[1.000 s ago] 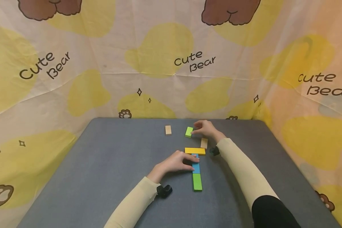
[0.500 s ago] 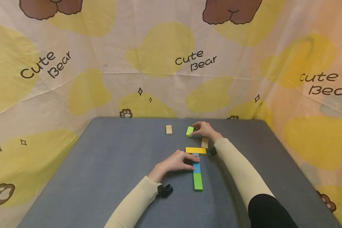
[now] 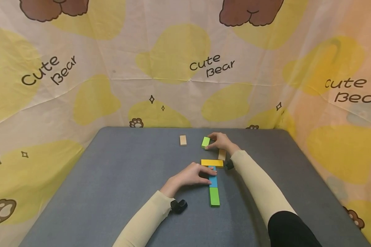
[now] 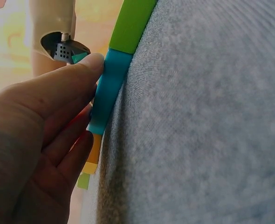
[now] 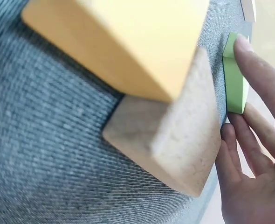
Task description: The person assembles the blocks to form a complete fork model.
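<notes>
My left hand (image 3: pixel 190 175) holds the blue block (image 3: pixel 213 179), thumb at its near side and fingers reaching over its top. The green block (image 3: pixel 214 197) lies end to end with the blue one. Across the blue block's far end lies a yellow block (image 3: pixel 212 163). My right hand (image 3: pixel 221 141) pinches the light green block (image 3: pixel 205 142) farther back. In the right wrist view, thumb and fingers sit at opposite ends of that light green block (image 5: pixel 234 81). A plain wooden block (image 3: pixel 222 154) touches the yellow block, beside my right wrist.
Another plain wooden block (image 3: pixel 183 140) lies near the back edge, left of the light green one. All blocks lie on a grey cloth-covered table (image 3: pixel 111 192). A printed curtain (image 3: pixel 173 61) hangs behind the table and along its sides.
My right hand shifts slightly toward the front left while its fingertips stay at the light green block. My left hand and the joined blocks stay in place.
</notes>
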